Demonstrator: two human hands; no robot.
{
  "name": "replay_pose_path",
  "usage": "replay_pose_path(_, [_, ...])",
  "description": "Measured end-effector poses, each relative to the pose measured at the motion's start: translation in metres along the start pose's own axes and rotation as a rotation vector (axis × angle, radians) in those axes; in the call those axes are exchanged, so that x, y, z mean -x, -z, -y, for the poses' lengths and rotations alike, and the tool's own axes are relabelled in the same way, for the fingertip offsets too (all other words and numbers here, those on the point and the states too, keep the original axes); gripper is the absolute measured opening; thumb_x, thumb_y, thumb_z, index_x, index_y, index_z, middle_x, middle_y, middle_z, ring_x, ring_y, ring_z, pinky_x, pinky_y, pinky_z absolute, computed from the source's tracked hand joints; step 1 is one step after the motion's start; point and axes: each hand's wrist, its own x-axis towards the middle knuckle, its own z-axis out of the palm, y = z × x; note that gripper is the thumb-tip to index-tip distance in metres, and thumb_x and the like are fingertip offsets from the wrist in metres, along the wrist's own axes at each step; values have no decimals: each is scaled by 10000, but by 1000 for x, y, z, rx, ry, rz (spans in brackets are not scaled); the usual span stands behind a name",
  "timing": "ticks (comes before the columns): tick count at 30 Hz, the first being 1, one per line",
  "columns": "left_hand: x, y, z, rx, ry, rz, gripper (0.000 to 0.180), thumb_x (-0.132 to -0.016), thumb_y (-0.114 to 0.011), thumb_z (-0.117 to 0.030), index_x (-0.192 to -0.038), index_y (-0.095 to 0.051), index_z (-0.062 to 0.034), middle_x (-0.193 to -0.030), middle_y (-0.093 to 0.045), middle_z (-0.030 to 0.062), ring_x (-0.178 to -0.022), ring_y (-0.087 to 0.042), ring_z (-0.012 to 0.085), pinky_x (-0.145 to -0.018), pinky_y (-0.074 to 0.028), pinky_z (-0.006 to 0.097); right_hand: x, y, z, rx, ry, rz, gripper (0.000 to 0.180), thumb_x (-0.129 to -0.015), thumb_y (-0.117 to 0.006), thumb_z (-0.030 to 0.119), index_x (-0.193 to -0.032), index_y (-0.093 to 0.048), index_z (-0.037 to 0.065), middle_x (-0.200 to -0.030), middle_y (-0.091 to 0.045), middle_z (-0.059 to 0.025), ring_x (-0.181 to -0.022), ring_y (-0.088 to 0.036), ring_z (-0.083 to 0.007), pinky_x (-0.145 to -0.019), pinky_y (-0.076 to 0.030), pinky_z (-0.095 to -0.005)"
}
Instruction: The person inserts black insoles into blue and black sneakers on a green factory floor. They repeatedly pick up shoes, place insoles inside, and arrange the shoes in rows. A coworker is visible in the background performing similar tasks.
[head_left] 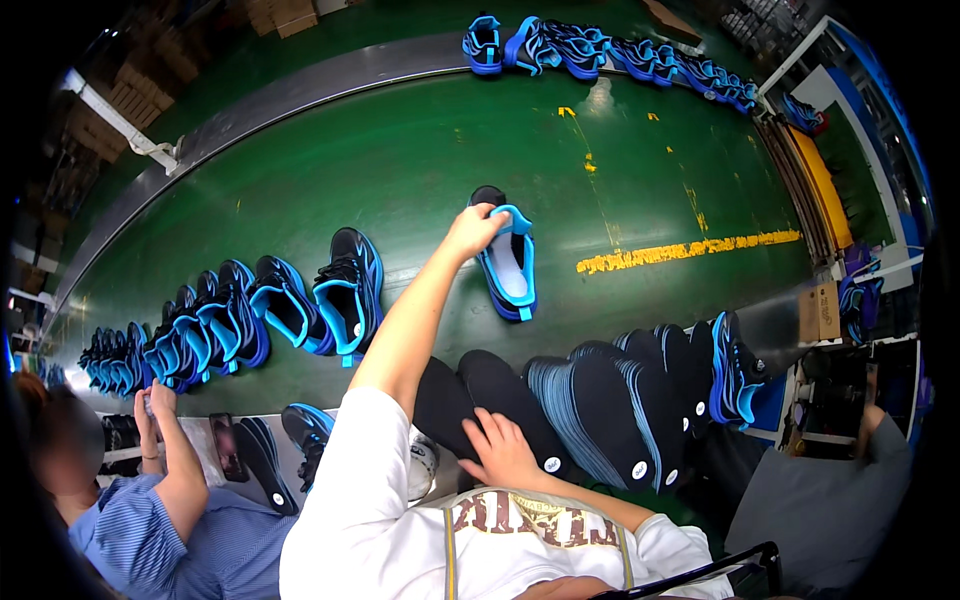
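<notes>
My left hand [474, 232] reaches out over the green surface, its fingers closed on the tongue of a black-and-blue sneaker [512, 272]. The sneaker's toe points away, its bright blue collar is open toward me, and a pale lining shows inside. Close to my body, my right hand [503, 452] lies with spread fingers on black insoles [535, 408]. To the right of that hand, more insoles [585, 400] lie fanned in overlapping stacks, with light blue edges and white round stickers near their ends.
A row of sneakers [347, 290] runs along the left side. More sneakers [585, 50] line the far metal edge. One sneaker [735, 370] stands right of the insoles. A co-worker in blue stripes [180, 530] is at left, one in grey [815, 510] at right. A cardboard box [820, 311] stands right.
</notes>
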Motion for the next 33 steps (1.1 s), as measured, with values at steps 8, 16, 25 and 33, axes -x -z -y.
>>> replay_pose_path(8, [15,0,1,182,65,103,357,-765,-536,-324,-913,-579,-1,-784,-569,36,-701,-486,106,-658,-390,240,-16,7,-1,22,-104,-34,574,-569,-672,365,-975,-457,20,-997,-427,-137,-915,-407,-268,-757,-354,-339])
replay_pose_path(16, [17,-14,5,256,-6,-8,414,-782,-514,-339,-979,-544,24,-831,-580,87,-756,-515,138,-679,-407,268,-4,68,-7,-535,-43,4,554,-618,-698,264,-1010,-425,-18,-1043,-361,-189,-971,-408,-347,-839,-375,-347])
replay_pose_path(25, [18,-22,14,537,93,-35,318,-794,-507,-361,-816,-559,-48,-504,-404,-59,-376,-291,31,-347,-182,201,-83,152,-114,191,89,-228,120,-634,-587,102,-646,-575,-17,-1038,-511,-167,-828,-479,-279,-754,-410,-345])
replay_pose_path(33, [19,-28,13,488,67,-92,311,-796,-512,-343,-813,-558,-36,-487,-379,-62,-381,-303,30,-347,-206,202,-152,83,-141,447,-103,102,126,-647,-515,70,-710,-609,15,-879,-558,-120,-838,-508,-258,-698,-445,-331])
